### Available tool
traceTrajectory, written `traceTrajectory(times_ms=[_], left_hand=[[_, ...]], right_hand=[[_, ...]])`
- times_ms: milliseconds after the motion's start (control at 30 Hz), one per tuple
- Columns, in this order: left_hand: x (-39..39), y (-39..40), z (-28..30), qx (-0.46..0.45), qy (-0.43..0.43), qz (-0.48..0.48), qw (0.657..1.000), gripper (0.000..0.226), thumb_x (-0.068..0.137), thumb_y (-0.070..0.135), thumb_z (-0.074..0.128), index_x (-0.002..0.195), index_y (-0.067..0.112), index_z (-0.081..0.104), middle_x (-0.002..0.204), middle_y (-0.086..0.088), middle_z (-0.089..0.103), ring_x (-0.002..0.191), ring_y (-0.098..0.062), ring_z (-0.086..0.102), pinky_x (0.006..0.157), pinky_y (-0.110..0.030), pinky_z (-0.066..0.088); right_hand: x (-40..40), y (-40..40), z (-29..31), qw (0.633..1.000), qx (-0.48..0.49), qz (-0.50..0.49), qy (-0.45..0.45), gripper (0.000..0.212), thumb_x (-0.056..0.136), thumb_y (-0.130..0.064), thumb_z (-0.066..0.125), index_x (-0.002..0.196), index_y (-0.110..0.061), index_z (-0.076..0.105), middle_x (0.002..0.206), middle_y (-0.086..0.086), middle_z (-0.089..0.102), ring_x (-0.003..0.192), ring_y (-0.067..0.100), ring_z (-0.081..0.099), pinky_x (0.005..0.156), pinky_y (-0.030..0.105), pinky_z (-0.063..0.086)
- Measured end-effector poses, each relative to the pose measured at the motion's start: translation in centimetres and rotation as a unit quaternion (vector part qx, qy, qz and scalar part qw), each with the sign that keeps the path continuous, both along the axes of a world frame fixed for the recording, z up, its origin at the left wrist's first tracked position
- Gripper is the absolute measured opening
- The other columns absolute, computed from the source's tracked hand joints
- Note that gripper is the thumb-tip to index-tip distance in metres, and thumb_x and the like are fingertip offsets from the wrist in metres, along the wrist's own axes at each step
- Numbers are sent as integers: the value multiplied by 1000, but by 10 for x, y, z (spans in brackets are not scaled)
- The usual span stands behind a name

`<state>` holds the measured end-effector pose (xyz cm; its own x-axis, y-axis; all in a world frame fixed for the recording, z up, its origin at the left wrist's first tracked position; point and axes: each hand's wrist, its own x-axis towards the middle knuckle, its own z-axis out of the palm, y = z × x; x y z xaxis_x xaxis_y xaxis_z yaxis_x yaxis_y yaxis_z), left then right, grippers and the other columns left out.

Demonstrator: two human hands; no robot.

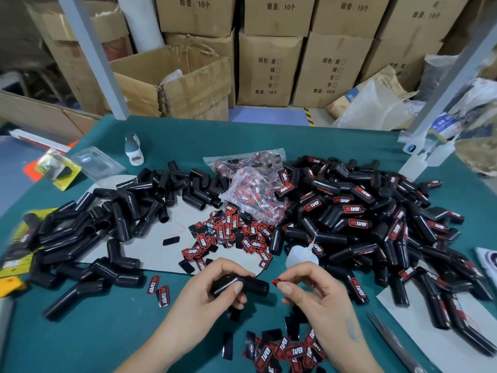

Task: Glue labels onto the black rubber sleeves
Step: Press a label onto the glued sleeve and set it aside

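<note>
A black sleeve (243, 285) is being gripped by the left hand (215, 289), fingers and thumb curled round it, low over the green table (107, 332) near its front edge. A red label (277, 281) is being pinched between thumb and fingertips of the right hand (312, 289), just beside the sleeve's open end but not touching it. Unlabelled sleeves (107, 224) are being kept heaped to the left, labelled ones (376, 224) to the right. Loose labels (231, 238) are lying scattered between the heaps, below a plastic bag (252, 195), and more labels (285, 351) are lying beneath the wrists. A glue bottle (301, 255) is lying just beyond the right hand. Scissors (395, 343) are resting at the right.
</note>
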<state>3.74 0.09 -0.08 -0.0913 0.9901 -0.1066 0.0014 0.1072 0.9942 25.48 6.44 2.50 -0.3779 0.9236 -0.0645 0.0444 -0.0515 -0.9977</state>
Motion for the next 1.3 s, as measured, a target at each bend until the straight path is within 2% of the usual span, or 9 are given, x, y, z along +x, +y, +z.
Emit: traceTrajectory(times_ms=[67, 167, 300, 500, 633, 800, 1000, 1133, 1300], left_hand=[[-2, -1, 0, -7, 10, -22, 1000, 33, 99, 1, 66, 114, 29, 73, 97, -13, 74, 89, -24, 73, 86, -32, 59], [-2, -1, 1, -2, 23, -33, 999, 44, 97, -7, 65, 117, 31, 74, 101, -11, 72, 92, -24, 74, 91, -34, 59], [-1, -2, 4, 23, 19, -20, 999, 46, 98, -3, 65, 121, 36, 72, 106, -6, 68, 93, -28, 73, 86, -30, 60], [-6, -3, 1, 24, 35, -26, 999, 26, 98, 19, 67, 116, 37, 61, 112, -5, 67, 106, -26, 69, 99, -38, 56], [-4, -3, 1, 52, -13, -46, 997, 40, 102, 10, 60, 130, 38, 55, 112, 2, 59, 104, -21, 69, 96, -35, 59], [-5, -5, 3, 80, -1, -84, 993, 53, 104, 29, 58, 150, 42, 35, 113, -4, 57, 84, -30, 70, 84, -36, 58], [-3, -7, 2, 103, 38, -91, 990, 51, 105, 27, 54, 151, 39, 34, 115, 9, 61, 98, -15, 68, 88, -28, 58], [-1, -9, 0, 99, 38, -76, 991, 51, 103, 27, 58, 147, 39, 37, 122, 9, 58, 102, -21, 68, 92, -35, 57], [3, -10, -3, 100, 36, -68, 992, 53, 101, 22, 61, 146, 40, 39, 124, 8, 56, 103, -21, 68, 90, -36, 59]], right_hand=[[-3, 0, -2, 1000, -5, 0, -1, 5, 81, -26, 81, 86, -27, 78, 101, 0, 76, 84, 28, 73, 82, 28, 57], [-6, 1, -2, 1000, -6, -2, 21, 6, 81, -20, 81, 84, -25, 78, 106, 3, 77, 105, 15, 74, 86, 19, 56], [-7, 2, -3, 999, -20, 2, 29, 19, 76, -38, 89, 86, -27, 78, 92, 2, 77, 89, 11, 72, 80, 17, 53], [-5, 2, -17, 989, -127, 35, 70, 42, 69, -48, 95, 90, -17, 76, 99, 20, 74, 96, 41, 72, 94, 43, 60], [-5, 1, -17, 983, -149, 54, 89, 42, 67, -46, 97, 88, -16, 76, 90, 14, 74, 88, 28, 69, 90, 38, 60], [-8, -2, -16, 984, -149, 46, 83, 44, 66, -42, 98, 87, -11, 76, 85, 9, 70, 86, 24, 68, 88, 41, 61], [-14, -7, -10, 982, -162, 48, 83, 45, 62, -44, 99, 83, -13, 74, 90, 14, 73, 87, 34, 71, 85, 41, 62], [-14, -8, -9, 980, -167, 46, 93, 34, 69, -32, 94, 84, -10, 73, 104, 32, 70, 106, 54, 66, 96, 51, 59], [-15, -8, -6, 989, -129, 44, 59, 48, 57, -55, 97, 80, -18, 77, 101, 21, 76, 104, 26, 73, 94, 34, 55]])
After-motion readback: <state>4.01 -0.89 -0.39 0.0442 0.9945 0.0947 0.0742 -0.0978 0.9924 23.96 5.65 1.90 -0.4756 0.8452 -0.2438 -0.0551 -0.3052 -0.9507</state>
